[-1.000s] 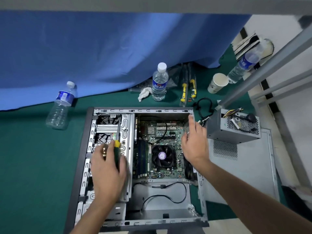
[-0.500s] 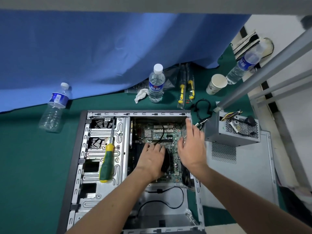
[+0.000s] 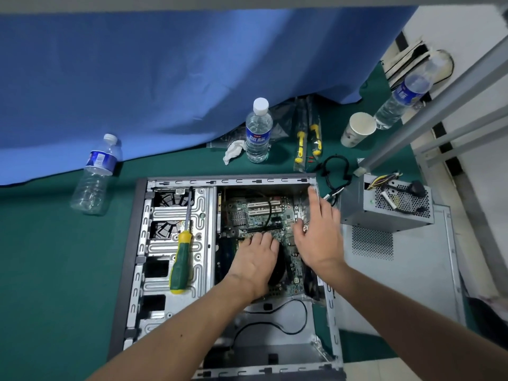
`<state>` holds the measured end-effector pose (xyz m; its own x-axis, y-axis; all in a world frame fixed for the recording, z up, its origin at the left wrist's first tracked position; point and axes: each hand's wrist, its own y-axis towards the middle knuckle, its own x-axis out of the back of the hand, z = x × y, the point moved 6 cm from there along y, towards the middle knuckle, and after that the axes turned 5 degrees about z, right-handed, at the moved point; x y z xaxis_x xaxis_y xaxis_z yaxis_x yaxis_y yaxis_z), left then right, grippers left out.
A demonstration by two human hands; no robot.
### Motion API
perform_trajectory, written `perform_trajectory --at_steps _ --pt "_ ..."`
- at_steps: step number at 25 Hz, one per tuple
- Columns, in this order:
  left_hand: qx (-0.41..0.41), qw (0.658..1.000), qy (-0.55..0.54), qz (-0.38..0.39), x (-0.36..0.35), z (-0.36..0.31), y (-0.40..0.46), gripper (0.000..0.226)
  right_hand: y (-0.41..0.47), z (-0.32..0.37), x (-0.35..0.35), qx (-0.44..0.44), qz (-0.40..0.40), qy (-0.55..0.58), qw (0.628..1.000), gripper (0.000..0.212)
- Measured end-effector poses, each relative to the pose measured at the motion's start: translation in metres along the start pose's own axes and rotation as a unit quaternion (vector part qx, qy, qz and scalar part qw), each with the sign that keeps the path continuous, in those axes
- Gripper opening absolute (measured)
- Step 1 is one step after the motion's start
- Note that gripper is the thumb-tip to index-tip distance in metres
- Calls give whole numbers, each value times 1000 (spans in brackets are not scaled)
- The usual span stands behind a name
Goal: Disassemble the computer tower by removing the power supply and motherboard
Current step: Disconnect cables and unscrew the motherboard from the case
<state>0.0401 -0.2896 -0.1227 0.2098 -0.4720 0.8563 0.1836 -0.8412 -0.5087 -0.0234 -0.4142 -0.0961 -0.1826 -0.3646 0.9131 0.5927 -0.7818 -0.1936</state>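
head view showed the open grey metal computer tower case (image 3: pixel 176 306) lying on the green table (image 3: pixel 55 270), the green motherboard (image 3: pixel 258 215) inside it. the boxy grey power supply (image 3: pixel 384 213) sat outside, right. left hand (image 3: pixel 254 264) lay on the board, fingers relaxed; right hand (image 3: pixel 319 237) spread flat. a green-and-yellow screwdriver (image 3: pixel 180 264) rested on the drive cage.

Open grey metal computer tower case (image 3: pixel 138 243), lying flat on green table cloth (image 3: pixel 55 270). Inside: green motherboard (image 3: pixel 258 213), left hand (image 3: pixel 254 258) resting palm-down over it, right hand (image 3: pixel 319 237) just beside, fingers straight, near the case's right wall. Green-and-yellow-handled screwdriver (image 3: pixel 180 266) lying on the silver drive cage (image 3: pixel 162 215). Grey boxed power supply (image 3: pixel 384 213) outside, on the detached grey side panel (image 3: pixel 406 270). Upright clear plastic water bottle (image 3: pixel 258 133) behind the case.
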Motion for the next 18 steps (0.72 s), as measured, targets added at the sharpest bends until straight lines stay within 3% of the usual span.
perform_trajectory --at_steps 10,12,15,18 --pt "32 996 -52 71 -18 29 -17 83 -2 3 1 3 5 4 1000 67" --pt "77 985 -130 81 -17 34 -14 82 -1 3 2 3 3 5 1000 66" --pt "183 942 -273 72 -11 47 -6 72 -2 3 2 7 9 4 1000 66" --pt "154 937 -293 109 -13 40 13 65 -2 3 2 2 8 3 1000 67"
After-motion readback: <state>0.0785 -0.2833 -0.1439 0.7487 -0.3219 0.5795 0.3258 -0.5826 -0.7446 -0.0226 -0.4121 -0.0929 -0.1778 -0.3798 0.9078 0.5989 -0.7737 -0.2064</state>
